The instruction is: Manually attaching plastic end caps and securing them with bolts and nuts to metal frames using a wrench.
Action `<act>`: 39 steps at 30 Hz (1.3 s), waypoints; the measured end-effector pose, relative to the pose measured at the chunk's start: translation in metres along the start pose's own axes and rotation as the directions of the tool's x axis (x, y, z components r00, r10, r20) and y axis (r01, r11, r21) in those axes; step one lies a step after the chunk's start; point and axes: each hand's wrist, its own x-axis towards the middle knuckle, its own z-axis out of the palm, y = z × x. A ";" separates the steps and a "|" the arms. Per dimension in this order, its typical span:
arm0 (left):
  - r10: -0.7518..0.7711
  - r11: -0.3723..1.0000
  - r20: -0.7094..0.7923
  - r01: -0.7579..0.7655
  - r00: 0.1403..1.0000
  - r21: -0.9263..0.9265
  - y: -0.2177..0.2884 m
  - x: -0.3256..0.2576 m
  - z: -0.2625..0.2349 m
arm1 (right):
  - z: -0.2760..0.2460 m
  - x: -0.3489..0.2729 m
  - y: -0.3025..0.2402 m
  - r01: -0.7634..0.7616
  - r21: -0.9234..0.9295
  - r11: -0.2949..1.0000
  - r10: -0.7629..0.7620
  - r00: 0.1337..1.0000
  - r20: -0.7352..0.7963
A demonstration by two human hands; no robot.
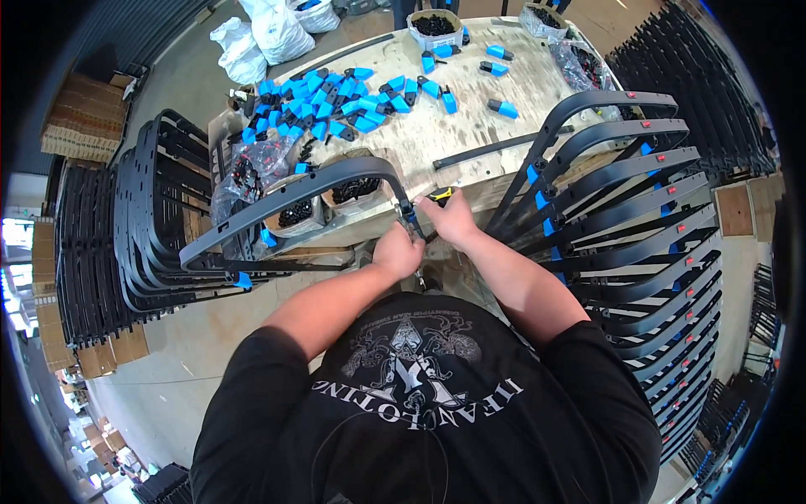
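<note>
A black curved tubular frame (pixel 311 181) arches over the near left edge of the workbench, and its right end comes down between my hands. My left hand (pixel 400 250) is closed around that end, where a small metal-coloured part shows beside the fingers. Just to the right and slightly farther off, my right hand (pixel 452 220) grips a yellow-and-black hand tool (pixel 442 196); its exact kind is hidden by the fingers. Under the arch stand boxes of small black parts (pixel 357 190). A blue-and-black piece (pixel 243 280) sits on the frame's lower left part.
Many blue-and-black pieces (pixel 323 101) lie heaped on the wooden workbench (pixel 495 134), with a loose black bar (pixel 495 149) near its front. Stacked black frames (pixel 646 290) stand close on my right, more frames (pixel 147 218) at left. White sacks (pixel 277 34) rest beyond the bench.
</note>
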 end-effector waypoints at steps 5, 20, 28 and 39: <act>-0.007 0.995 -0.008 0.008 1.000 0.104 -0.012 0.005 0.016 | 0.001 -0.002 0.007 0.075 0.149 0.986 -0.079 0.997 0.020; -0.093 0.989 -0.021 0.095 0.995 0.110 -0.016 0.009 0.024 | -0.072 -0.099 0.017 0.168 -0.170 0.971 -0.154 0.984 0.090; -0.194 0.921 0.313 0.283 0.930 -0.268 0.010 0.013 -0.025 | -0.060 -0.051 -0.011 0.172 0.018 0.985 -0.170 0.983 -0.069; -0.125 0.937 0.333 0.222 0.934 -0.270 -0.020 0.021 -0.006 | -0.021 -0.001 0.013 -0.336 0.683 0.648 0.163 0.938 0.307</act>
